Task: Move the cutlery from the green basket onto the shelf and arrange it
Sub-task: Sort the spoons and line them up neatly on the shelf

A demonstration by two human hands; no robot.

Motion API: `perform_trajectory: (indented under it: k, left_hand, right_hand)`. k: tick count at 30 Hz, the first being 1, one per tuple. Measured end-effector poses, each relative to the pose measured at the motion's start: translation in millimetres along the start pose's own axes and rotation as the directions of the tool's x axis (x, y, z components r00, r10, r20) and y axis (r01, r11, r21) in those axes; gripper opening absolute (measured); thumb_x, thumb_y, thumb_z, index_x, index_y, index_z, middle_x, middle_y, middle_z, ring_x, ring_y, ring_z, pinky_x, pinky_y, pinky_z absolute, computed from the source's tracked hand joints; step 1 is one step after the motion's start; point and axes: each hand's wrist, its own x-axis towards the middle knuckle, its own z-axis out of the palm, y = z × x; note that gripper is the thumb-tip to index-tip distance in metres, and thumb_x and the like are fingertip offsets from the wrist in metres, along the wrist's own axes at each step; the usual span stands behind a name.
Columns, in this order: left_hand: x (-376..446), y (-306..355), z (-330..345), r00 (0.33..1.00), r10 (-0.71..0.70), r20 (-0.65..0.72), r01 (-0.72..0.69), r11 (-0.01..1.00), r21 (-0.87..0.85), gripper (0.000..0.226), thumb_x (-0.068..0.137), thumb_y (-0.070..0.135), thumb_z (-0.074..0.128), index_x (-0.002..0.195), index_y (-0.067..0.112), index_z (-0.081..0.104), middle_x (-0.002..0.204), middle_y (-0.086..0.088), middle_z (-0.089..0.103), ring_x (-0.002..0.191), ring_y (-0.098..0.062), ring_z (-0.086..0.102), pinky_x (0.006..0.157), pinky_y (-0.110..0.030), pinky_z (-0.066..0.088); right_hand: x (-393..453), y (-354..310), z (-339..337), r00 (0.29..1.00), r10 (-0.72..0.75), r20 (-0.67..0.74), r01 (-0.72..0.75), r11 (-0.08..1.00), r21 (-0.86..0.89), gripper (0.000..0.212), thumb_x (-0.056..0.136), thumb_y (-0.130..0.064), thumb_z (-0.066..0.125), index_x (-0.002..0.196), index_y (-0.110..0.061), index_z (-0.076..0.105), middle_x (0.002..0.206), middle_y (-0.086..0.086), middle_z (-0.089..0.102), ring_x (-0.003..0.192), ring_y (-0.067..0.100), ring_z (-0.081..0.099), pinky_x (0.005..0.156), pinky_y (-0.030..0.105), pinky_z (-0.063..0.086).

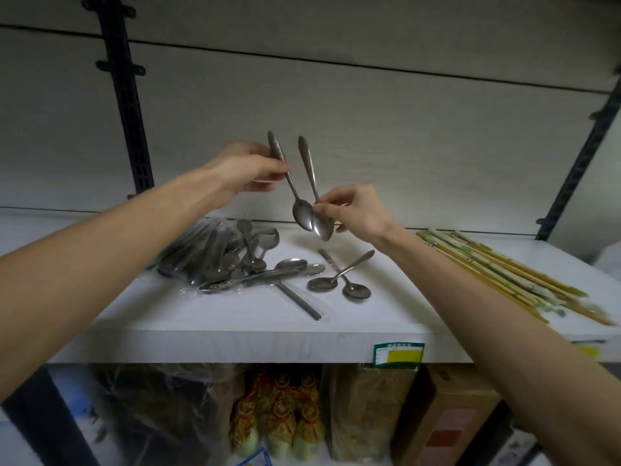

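Head view – both hands raised over white shelf (235, 317), left hand (247, 169) pinching spoon (290, 183), right hand (356, 210) pinching second spoon (314, 186)

left hand (250, 169) pinches spoon (289, 183) | right hand (353, 210) pinches second spoon (314, 186) | above shelf (235, 334)

Bare room is left on the white shelf board (235, 317) along its front edge. It is flanked by a heaped pile of steel spoons (221, 255) and paper-wrapped wooden chopsticks (504, 274).
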Motion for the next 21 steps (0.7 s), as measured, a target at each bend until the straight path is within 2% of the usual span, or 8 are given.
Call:
perform_trajectory:
  k: [4, 7, 10, 14, 18, 21]
  left_hand:
    - [5.6, -1.1, 28.3, 1.0, -0.005, 0.005, 0.005, 0.993, -0.119, 0.028, 0.087, 0.009, 0.076, 0.114, 0.008, 0.068, 0.098, -0.005, 0.075, 0.077, -0.008, 0.074, 0.071, -0.02, 0.06]
    - [5.8, -6.7, 50.2, 0.996, -0.052, 0.079, 0.059, 0.994, -0.095, 0.023, 0.088, 0.008, 0.075, 0.11, 0.007, 0.068, 0.092, -0.005, 0.073, 0.072, -0.007, 0.073, 0.067, -0.019, 0.06]
    - [6.4, -18.5, 68.8, 0.976, -0.122, 0.179, 0.126, 0.992, -0.008, 0.024, 0.086, 0.009, 0.077, 0.108, 0.01, 0.07, 0.094, -0.005, 0.074, 0.074, -0.008, 0.073, 0.062, -0.018, 0.06]
    - [2.2, -38.6, 86.8, 0.946, -0.2, 0.254, 0.186, 0.979, 0.08, 0.024, 0.084, 0.006, 0.078, 0.106, 0.011, 0.07, 0.083, -0.002, 0.074, 0.069, -0.008, 0.072, 0.057, -0.019, 0.059]
    - [-3.9, -51.6, 94.7, 0.926, -0.237, 0.294, 0.2, 0.968, 0.15, 0.02, 0.085, 0.004, 0.077, 0.103, 0.009, 0.07, 0.08, -0.003, 0.074, 0.065, -0.009, 0.072, 0.053, -0.018, 0.056]
    - [-8.3, -53.6, 98.0, 0.928, -0.23, 0.293, 0.175, 0.964, 0.201, 0.02, 0.085, 0.003, 0.078, 0.102, 0.01, 0.071, 0.074, -0.001, 0.075, 0.062, -0.009, 0.071, 0.053, -0.019, 0.056]
  right_hand:
    - [-29.4, 7.8, -30.7, 0.986, 0.167, -0.021, -0.164, 0.981, 0.103, 0.006, 0.087, -0.015, 0.078, 0.093, -0.014, 0.076, 0.077, -0.003, 0.075, 0.067, 0.004, 0.068, 0.055, 0.021, 0.052]
    - [-55.3, 15.4, -53.5, 0.954, 0.299, 0.027, -0.3, 0.954, 0.013, 0.013, 0.087, -0.019, 0.077, 0.099, -0.014, 0.075, 0.078, -0.006, 0.077, 0.068, 0.001, 0.068, 0.058, 0.021, 0.048]
    - [-76.5, 20.7, -67.3, 0.918, 0.394, 0.032, -0.391, 0.917, -0.076, 0.01, 0.087, -0.019, 0.078, 0.096, -0.014, 0.079, 0.08, -0.003, 0.078, 0.067, 0.005, 0.065, 0.055, 0.018, 0.044]
    - [-95.3, 24.3, -75.6, 0.873, 0.479, 0.088, -0.46, 0.87, -0.176, 0.007, 0.087, -0.018, 0.078, 0.091, -0.013, 0.081, 0.078, -0.003, 0.078, 0.053, -0.001, 0.06, 0.049, 0.013, 0.044]
    - [-102.6, 25.9, -79.5, 0.86, 0.502, 0.094, -0.468, 0.849, -0.247, 0.012, 0.084, -0.023, 0.081, 0.087, -0.012, 0.082, 0.077, 0.002, 0.078, 0.058, 0.005, 0.062, 0.051, 0.016, 0.045]
    - [-101.4, 20.0, -80.5, 0.848, 0.52, 0.097, -0.449, 0.804, -0.39, 0.022, 0.08, -0.035, 0.084, 0.083, -0.013, 0.082, 0.077, 0.002, 0.077, 0.063, 0.009, 0.063, 0.053, 0.02, 0.045]
